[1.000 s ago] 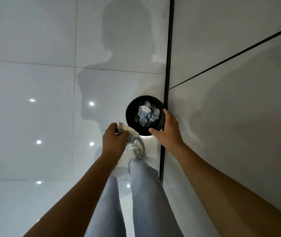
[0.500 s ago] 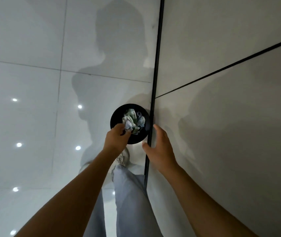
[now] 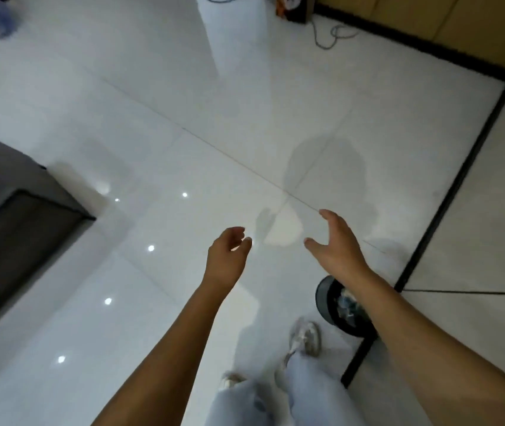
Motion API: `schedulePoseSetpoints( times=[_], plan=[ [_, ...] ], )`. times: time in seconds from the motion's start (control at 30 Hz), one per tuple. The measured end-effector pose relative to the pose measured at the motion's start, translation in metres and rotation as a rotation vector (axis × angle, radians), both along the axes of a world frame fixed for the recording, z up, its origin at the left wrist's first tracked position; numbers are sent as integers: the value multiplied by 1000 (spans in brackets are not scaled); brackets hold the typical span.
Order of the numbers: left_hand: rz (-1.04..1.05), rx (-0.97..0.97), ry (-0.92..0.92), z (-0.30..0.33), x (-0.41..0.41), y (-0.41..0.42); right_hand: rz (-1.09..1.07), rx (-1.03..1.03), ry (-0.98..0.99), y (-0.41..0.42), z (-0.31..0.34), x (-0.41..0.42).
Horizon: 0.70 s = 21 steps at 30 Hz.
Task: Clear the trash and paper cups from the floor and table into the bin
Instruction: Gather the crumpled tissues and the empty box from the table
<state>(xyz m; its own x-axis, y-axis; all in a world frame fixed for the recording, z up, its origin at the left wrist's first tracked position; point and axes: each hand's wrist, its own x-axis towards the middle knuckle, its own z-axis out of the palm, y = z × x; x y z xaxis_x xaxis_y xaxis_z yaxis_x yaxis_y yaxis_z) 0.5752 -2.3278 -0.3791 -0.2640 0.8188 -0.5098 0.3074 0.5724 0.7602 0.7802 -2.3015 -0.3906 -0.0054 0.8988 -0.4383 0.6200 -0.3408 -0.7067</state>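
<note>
The round black bin (image 3: 326, 298) stands on the white floor against the wall base at lower right, partly hidden behind my right forearm. Crumpled paper (image 3: 348, 304) shows inside it. My left hand (image 3: 226, 256) hangs over the floor left of the bin, fingers loosely curled and holding nothing. My right hand (image 3: 335, 244) is spread open above and beyond the bin, also with nothing in it. No loose trash or cup is visible on the floor near my hands.
A dark grey table (image 3: 14, 204) juts in from the left, blurred pale objects at its far left edge. A white column (image 3: 232, 29), a grey cable (image 3: 328, 35) and a dark box (image 3: 294, 7) lie far ahead. My legs and shoes (image 3: 305, 338) are below.
My left hand dropped the paper it held into the bin and came away with nothing in it. My view swung up and left from the bin to the open floor and table.
</note>
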Motion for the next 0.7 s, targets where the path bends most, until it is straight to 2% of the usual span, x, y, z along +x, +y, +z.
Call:
schedulePoseSetpoints(
  times=[0.1,0.23,0.5,0.7],
  plan=[
    [138,99,-2,46,-67,-27,192,106,16,9,50,-85],
    [313,186,27,93,-165,-99,426,184,57,-19,100,-208],
    [753,288,129,159,-351,-291,862,258,187,-148,168,-457],
    [1042,315,165,187,-434,-407,1153,303,246,-247,198,-589]
  ],
)
